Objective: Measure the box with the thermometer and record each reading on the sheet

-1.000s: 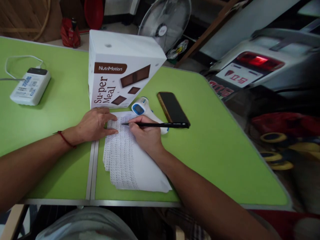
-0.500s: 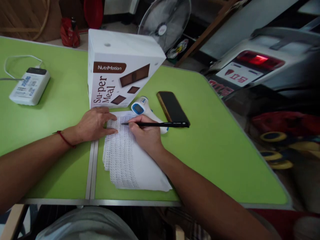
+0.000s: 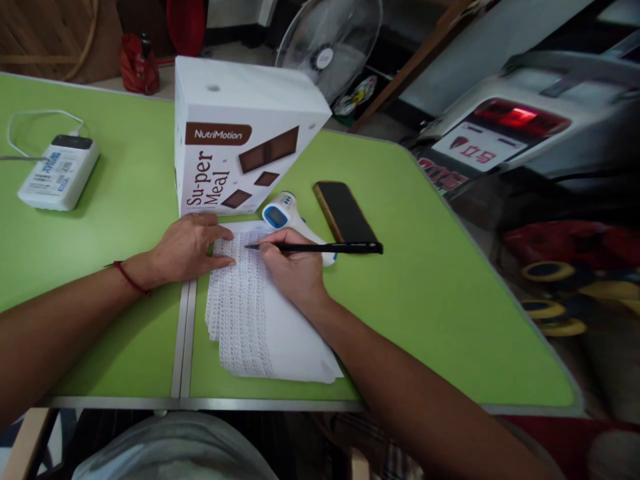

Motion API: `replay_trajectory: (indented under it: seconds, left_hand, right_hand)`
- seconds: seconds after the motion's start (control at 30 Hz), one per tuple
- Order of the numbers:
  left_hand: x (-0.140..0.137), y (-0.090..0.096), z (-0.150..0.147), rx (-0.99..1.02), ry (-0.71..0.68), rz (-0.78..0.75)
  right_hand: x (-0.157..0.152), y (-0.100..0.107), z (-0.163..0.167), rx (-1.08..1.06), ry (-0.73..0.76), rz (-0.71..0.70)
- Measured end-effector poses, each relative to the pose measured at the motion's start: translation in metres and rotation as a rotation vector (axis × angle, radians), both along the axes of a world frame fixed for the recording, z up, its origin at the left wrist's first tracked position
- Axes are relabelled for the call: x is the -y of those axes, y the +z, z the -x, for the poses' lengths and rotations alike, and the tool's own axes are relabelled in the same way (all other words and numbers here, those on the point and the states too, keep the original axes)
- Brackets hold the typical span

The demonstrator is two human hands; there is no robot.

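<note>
Sheets (image 3: 305,340) near metal table edge (image 3: 270,405), open green tabletop (image 3: 440,293) rightward

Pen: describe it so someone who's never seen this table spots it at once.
On the green table, find the big white box, then the handwritten sheets in front of it. The right hand holds the pen with its tip at the writing. Unlike the broad, flat dark phone nearby, it is a slim black stick.
</note>
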State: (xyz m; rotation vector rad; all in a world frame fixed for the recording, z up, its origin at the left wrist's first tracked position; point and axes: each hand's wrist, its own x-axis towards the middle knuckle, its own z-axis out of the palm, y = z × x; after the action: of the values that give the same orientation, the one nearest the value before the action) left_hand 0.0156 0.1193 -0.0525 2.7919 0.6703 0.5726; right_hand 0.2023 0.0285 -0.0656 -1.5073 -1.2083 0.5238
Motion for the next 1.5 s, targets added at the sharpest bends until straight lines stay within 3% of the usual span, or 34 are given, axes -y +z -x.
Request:
replay_trajectory:
  seconds: [0.67, 0.87, 1.5]
  left_hand:
    - [-0.0002, 0.0009, 0.0002, -0.001, -0.005, 0.002]
    - [-0.0001, 0.0015, 0.0000, -0.015, 0.004, 0.006]
    - [-0.0004, 0.0021, -0.0002, -0.020, 0.005, 0.006]
  right_hand:
    - [0.0004, -0.0007, -0.0004, -0.011, -0.016, -0.026]
    - [0.0017, 0.0013, 0.0004, -0.003, 0.055, 0.009]
    - [0.0018, 0.0010, 0.0017, 0.032, 0.076, 0.017]
